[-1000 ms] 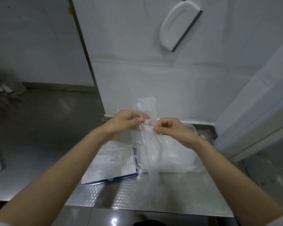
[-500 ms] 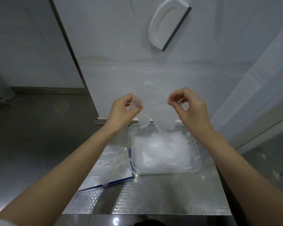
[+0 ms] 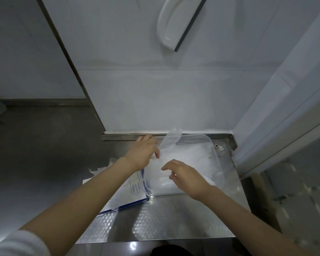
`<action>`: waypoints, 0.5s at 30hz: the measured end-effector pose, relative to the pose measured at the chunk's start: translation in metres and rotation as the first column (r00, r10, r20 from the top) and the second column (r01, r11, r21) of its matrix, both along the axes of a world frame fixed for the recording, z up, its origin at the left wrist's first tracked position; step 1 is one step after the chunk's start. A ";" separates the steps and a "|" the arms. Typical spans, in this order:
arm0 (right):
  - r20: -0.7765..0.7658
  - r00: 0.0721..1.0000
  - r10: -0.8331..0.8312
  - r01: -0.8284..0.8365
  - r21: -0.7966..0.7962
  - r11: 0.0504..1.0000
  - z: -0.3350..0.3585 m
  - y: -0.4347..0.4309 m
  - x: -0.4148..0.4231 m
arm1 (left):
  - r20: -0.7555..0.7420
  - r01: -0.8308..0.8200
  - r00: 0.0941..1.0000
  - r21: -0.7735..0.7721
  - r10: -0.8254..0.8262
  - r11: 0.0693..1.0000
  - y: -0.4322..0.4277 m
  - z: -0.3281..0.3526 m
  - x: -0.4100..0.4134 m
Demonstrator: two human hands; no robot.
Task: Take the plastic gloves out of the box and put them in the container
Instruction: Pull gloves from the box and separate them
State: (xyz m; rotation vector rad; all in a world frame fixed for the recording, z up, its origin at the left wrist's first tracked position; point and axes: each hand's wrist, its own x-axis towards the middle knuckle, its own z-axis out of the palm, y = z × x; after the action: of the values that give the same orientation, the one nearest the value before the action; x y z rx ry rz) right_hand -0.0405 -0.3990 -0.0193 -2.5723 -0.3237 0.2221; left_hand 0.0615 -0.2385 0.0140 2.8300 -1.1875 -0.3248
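Gloves (image 3: 185,159) of thin clear plastic fill a clear container (image 3: 217,159) on a steel counter (image 3: 174,218); one glove (image 3: 171,139) sticks up at its far left corner. Left hand (image 3: 142,153) reaches palm-down beside that glove; whether it pinches it is unclear. Right hand (image 3: 187,175) hovers over the pile, fingers loosely curled, holding nothing. Glove box (image 3: 135,189) lies just left, white tiled wall (image 3: 137,89) behind.

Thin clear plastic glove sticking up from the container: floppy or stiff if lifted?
Probably floppy: the thin clear plastic glove curls and creases above the clear rectangular plastic container. Likely very light, being see-through film.
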 end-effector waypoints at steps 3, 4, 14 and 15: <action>-0.154 0.987 -0.036 0.055 0.122 0.991 -0.003 0.004 0.002 | 0.071 -0.035 0.997 0.016 0.034 0.999 -0.011 0.004 -0.007; -0.187 0.981 -0.055 0.088 0.173 0.981 -0.001 0.004 0.002 | 0.104 -0.053 0.993 -0.037 0.057 0.998 -0.013 0.006 -0.012; -0.036 0.995 -0.092 0.083 -0.193 0.978 -0.002 -0.029 0.023 | -0.097 -0.113 0.987 0.169 0.131 0.979 -0.038 -0.046 -0.042; -0.101 0.992 -0.080 0.053 -0.243 0.969 -0.008 -0.031 0.026 | -0.115 -0.089 0.986 0.244 0.120 0.966 -0.040 -0.051 -0.040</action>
State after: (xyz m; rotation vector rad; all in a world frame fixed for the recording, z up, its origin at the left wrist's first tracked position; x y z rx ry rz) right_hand -0.0147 -0.4304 -0.0276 -2.7897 -0.1783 0.3983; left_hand 0.0216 -0.2786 -0.0368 3.0021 -1.0329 -0.6746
